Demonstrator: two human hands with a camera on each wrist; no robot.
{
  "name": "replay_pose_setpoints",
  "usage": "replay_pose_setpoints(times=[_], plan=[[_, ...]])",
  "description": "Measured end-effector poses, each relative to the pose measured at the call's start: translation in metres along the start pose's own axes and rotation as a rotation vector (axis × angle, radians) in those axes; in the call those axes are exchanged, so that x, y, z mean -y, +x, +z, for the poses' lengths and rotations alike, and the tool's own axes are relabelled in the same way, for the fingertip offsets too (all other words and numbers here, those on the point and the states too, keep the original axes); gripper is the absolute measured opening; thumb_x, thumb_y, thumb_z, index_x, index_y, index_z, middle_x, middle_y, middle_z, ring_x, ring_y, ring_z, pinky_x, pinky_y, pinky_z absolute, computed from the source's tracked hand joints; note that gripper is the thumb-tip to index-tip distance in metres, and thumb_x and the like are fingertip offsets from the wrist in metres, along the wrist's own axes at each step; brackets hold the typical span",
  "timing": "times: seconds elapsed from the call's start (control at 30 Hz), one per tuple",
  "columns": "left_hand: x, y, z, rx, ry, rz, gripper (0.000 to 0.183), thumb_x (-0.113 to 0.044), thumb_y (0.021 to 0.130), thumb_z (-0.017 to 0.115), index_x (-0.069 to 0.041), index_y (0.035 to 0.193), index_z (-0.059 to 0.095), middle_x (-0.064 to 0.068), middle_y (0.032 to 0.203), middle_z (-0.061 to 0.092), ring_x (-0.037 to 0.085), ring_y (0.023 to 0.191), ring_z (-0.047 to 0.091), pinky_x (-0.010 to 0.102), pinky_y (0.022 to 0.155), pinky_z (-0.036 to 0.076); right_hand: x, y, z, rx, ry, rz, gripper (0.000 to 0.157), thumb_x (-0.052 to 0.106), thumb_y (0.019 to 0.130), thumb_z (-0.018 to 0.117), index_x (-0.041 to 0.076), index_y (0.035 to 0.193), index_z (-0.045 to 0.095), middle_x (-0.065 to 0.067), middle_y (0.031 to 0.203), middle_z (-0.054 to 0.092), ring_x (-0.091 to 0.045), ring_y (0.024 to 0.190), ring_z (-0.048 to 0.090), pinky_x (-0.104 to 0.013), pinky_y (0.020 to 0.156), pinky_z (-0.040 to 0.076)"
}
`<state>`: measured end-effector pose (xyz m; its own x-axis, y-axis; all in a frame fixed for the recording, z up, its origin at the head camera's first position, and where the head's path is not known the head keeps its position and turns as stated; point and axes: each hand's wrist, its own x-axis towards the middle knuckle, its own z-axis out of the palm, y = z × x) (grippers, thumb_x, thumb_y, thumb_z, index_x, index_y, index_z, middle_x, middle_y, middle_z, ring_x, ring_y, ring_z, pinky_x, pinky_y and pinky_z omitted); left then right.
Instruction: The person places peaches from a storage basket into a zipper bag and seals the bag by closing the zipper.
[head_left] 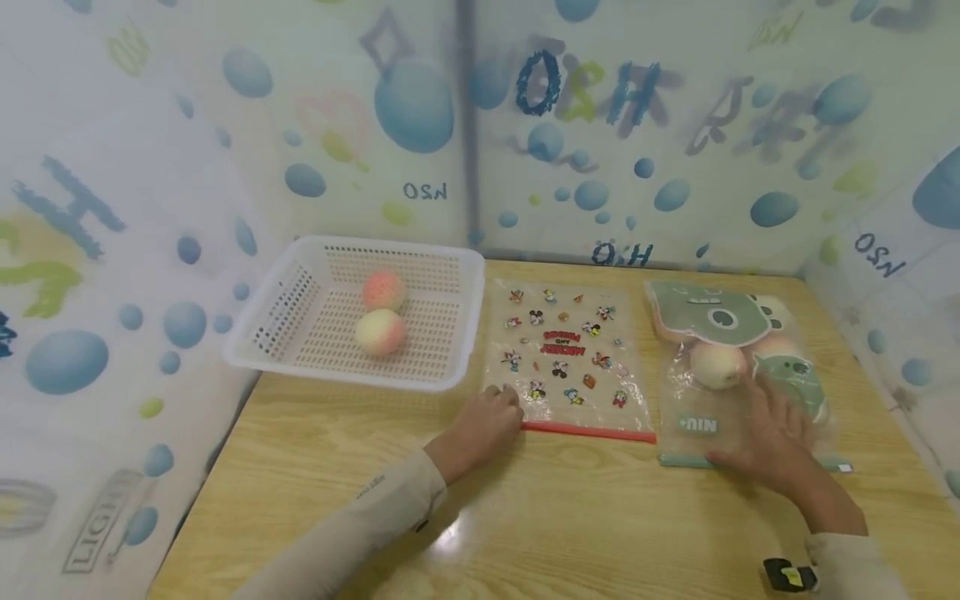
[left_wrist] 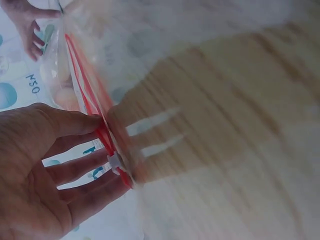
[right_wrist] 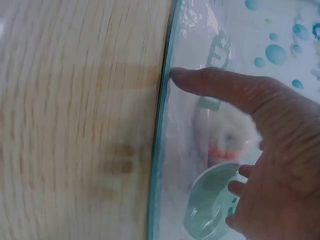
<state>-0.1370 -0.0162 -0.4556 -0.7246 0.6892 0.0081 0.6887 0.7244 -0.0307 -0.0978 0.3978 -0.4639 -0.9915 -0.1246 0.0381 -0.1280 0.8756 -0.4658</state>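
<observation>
My left hand (head_left: pixel 480 429) pinches the left end of the red zip strip (head_left: pixel 588 431) on a clear zip bag (head_left: pixel 558 333) with small cartoon mouse prints, lying flat. In the left wrist view, the thumb and fingers stand on either side of the strip, by its white slider (left_wrist: pixel 115 162). My right hand (head_left: pixel 776 437) is spread over a second zip bag (head_left: pixel 738 408) with green cartoon animal prints and peaches inside, one pale peach (head_left: pixel 717 365) showing clearly. Its thumb touches the bag near the green zip edge (right_wrist: pixel 159 145).
A white perforated plastic basket (head_left: pixel 442 385) stands at the back left of the wooden table (head_left: pixel 360 433). In it lie a pinkish peach (head_left: pixel 383 292) and a paler peach (head_left: pixel 380 332). Walls with blue bubble prints enclose the table at the back and sides.
</observation>
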Motion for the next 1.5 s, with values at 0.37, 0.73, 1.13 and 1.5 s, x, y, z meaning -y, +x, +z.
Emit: replay_pose_setpoints(times=[0.37,0.73,1.13,1.5], plan=[[-0.002,0.003,-0.005,-0.011,-0.003,-0.015,0.014,-0.021,0.093,0.069,-0.009,0.097,0.075,0.006,0.098,0.07,0.019,0.079,0.065,0.028,0.067,0.055,0.086,0.002,0.01,-0.097,0.173,-0.32,0.039,0.006,0.087,0.075,0.005,0.124,0.063,-0.016,0.128,0.061,-0.04,0.12,0.049,-0.072,0.099,0.017],[-0.01,-0.003,-0.014,-0.352,0.008,-0.052,0.01,-0.01,0.09,0.068,-0.004,0.097,0.073,0.009,0.101,0.072,0.021,0.085,0.071,0.029,0.062,0.059,0.129,0.016,0.055,-0.025,-0.027,-0.453,0.028,0.006,0.088,0.074,0.014,0.115,0.074,-0.018,0.137,0.055,-0.038,0.124,0.051,-0.063,0.1,0.026],[-0.005,-0.005,-0.014,-0.772,-0.004,0.048,0.011,-0.01,0.088,0.073,-0.004,0.095,0.077,0.005,0.1,0.074,0.018,0.09,0.072,0.025,0.079,0.058,0.125,0.03,0.051,-0.384,-0.334,-0.543,0.038,-0.001,0.078,0.072,0.004,0.116,0.071,-0.021,0.111,0.059,-0.04,0.088,0.057,-0.047,0.062,0.045],[0.0,-0.005,-0.016,-0.834,0.004,0.098,0.013,-0.009,0.085,0.075,-0.002,0.096,0.077,0.009,0.101,0.075,0.02,0.094,0.072,0.025,0.088,0.054,0.127,0.026,0.043,-0.473,-0.331,-0.528,0.052,0.014,0.088,0.046,0.012,0.138,0.058,-0.03,0.119,0.053,-0.049,0.098,0.054,-0.057,0.067,0.045]])
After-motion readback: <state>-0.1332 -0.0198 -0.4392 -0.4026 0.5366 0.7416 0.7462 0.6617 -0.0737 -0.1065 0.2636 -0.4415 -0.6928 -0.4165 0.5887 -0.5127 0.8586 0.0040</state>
